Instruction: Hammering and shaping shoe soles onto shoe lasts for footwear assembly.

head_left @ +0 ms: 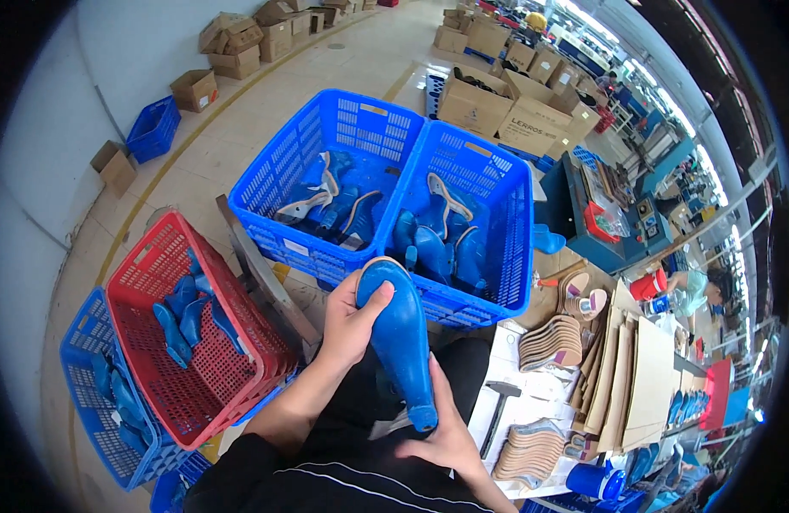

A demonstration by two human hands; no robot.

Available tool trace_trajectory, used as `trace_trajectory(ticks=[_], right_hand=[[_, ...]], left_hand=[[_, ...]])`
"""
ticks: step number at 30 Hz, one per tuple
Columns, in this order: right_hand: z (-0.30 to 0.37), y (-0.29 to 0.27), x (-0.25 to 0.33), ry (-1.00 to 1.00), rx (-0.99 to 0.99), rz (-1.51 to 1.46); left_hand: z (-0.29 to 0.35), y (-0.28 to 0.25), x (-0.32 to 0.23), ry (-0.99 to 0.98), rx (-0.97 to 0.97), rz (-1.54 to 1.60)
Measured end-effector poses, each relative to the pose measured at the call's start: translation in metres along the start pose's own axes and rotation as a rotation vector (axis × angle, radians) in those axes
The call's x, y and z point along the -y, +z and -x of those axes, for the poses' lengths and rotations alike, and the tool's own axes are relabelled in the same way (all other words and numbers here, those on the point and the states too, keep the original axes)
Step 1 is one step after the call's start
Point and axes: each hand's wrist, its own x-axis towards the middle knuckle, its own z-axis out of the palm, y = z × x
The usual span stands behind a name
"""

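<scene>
A blue shoe last [400, 333] with a thin tan insole edge at its wide end is tilted in front of my lap. My left hand [350, 321] is closed around the wide end, thumb across its upper face. My right hand [446, 432] lies beside the narrow end, its fingers stretched along the side and the thumb spread away; some fingers are hidden. Beyond my hands, two blue crates hold several blue lasts: the left crate [279, 241] and the right crate [518, 248]. Some lasts there show pale insoles.
At left, a red crate [125, 342] with blue lasts sits beside a lower blue crate [78, 342]. A white worktop at right carries a hammer [497, 415], stacked insoles [527, 453], cardboard sheets [638, 376] and a blue jug [595, 481]. Cartons [471, 107] stand farther back.
</scene>
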Motion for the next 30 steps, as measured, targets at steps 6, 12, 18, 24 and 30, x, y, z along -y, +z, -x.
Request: trace_trajectory(ticks=[6,12,18,24,30], right_hand=[[-0.077,0.02,0.004,0.285,-0.039,-0.616],[-0.262,0.069,-0.014,0.263,0.052,-0.493],[-0.401,0.144,-0.088,0.211,0.023,-0.214],[-0.351,0.183,-0.113,-0.124,0.04,0.273],[-0.185,0.155,-0.105,-0.278,0.167,0.622]], left_hand=[[-0.003,-0.072,-0.033,-0.062,-0.125,0.128],[0.063,-0.204,-0.049,0.242,-0.564,-0.551],[0.145,-0.339,-0.012,-0.005,-0.881,-0.839],[0.175,-0.417,0.026,-0.489,-0.609,-1.165],[0.098,-0.515,0.104,-0.68,-0.32,-1.072]])
